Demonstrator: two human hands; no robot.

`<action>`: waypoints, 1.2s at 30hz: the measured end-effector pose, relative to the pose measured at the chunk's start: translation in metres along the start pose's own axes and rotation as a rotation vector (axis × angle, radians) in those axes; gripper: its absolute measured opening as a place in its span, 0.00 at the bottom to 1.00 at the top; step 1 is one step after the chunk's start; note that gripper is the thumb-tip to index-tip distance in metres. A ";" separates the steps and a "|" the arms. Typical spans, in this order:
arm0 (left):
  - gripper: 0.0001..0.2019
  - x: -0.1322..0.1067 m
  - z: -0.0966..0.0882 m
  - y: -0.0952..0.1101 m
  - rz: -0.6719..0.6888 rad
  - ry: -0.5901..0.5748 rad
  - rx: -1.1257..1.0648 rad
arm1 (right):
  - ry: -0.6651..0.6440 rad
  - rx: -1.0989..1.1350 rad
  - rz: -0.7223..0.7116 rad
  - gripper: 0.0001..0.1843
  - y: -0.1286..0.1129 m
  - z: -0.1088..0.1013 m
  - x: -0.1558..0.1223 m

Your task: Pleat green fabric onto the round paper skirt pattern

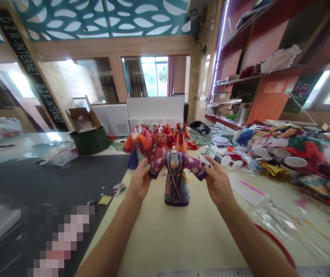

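A small doll-sized robe [177, 181] in purple and grey-green, with a yellow cord at the waist and a pink tassel, stands upright on the pale table in front of me. A white knob tops it where a head would sit. My left hand [140, 181] pinches the cuff of one purple sleeve. At the opposite cuff, my right hand [217, 181] grips between thumb and fingers, so both sleeves spread outward. Just behind stand several similar robed figures, among them a red one [159, 148] and an orange one [181, 136].
Fabric scraps and white discs [296, 161] pile up on the right. A white card with a pink strip [247, 189] and clear plastic bags [277, 217] lie nearer. A ruler [211, 273] runs along the front. Left is a dark mat [95, 173] with a green round container [90, 141].
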State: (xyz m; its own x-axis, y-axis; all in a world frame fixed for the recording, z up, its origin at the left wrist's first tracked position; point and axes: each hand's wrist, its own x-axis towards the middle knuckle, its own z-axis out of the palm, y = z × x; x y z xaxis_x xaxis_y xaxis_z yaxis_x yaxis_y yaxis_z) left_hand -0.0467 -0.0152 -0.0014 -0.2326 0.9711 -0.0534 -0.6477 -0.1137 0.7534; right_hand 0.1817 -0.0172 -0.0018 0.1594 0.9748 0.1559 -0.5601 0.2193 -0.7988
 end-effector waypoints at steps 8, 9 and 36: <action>0.22 0.003 0.002 0.002 0.032 0.016 0.043 | 0.065 -0.059 -0.113 0.23 -0.004 0.005 0.014; 0.22 0.003 0.002 0.002 0.038 0.017 0.047 | 0.066 -0.067 -0.126 0.23 -0.003 0.005 0.015; 0.25 0.001 0.000 0.002 0.071 0.053 0.070 | 0.149 -0.080 -0.059 0.27 0.008 0.000 0.007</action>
State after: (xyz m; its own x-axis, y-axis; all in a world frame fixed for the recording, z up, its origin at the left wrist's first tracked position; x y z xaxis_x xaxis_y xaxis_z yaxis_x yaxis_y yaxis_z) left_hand -0.0483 -0.0146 -0.0005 -0.3154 0.9485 -0.0312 -0.5763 -0.1654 0.8003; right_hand 0.1780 -0.0087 -0.0071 0.3121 0.9424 0.1206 -0.4810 0.2662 -0.8353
